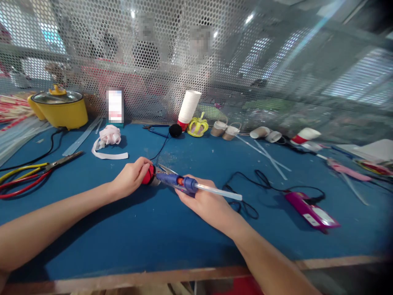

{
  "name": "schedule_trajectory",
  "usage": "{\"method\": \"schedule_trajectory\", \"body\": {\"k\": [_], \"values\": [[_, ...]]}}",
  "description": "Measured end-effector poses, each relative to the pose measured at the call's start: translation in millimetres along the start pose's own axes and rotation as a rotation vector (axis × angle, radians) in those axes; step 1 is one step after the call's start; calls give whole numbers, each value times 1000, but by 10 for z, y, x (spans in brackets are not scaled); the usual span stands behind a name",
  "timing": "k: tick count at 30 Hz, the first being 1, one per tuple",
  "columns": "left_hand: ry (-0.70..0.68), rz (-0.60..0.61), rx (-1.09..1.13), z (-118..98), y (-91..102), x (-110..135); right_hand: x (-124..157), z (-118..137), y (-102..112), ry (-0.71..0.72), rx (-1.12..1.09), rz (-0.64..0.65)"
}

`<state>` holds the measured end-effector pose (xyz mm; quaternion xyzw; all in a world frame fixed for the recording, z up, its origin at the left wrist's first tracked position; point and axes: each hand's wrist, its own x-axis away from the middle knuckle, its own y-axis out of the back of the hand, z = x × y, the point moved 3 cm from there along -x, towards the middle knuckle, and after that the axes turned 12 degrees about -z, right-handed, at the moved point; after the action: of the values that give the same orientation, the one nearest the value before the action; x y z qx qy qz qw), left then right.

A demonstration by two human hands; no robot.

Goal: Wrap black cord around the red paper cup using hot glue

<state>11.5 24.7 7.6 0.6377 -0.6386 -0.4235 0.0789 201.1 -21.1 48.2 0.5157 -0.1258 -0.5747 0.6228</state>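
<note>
I'm looking through one head-worn camera; it's facing forward and down from close above the left hand (131, 178) and right hand (206, 197), taking in the blue table (135, 237) and perforated screen (162, 88) beyond.

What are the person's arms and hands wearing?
Nothing that I can see! The left arm and right arm show no sleeves, and both wrists are bare, without watch or bracelet. The left hand and right hand have no gloves. Some fingers are hidden, so I can't rule out rings.
</note>
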Motion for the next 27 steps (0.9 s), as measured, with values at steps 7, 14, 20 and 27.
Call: {"method": "schedule_trajectory", "body": {"k": [7,14,20,27], "values": [[-19,-23,-5,12,-7,-1,2,19,0,-3,19,-8],[-18,-18,-3,0,-4,0,14,32,1,-1,37,0],[-8,-17,9,4,-7,-3,19,53,3,11,40,-9],[-23,-20,11,11,-10,1,24,37,-6,28,53,-15]]}}
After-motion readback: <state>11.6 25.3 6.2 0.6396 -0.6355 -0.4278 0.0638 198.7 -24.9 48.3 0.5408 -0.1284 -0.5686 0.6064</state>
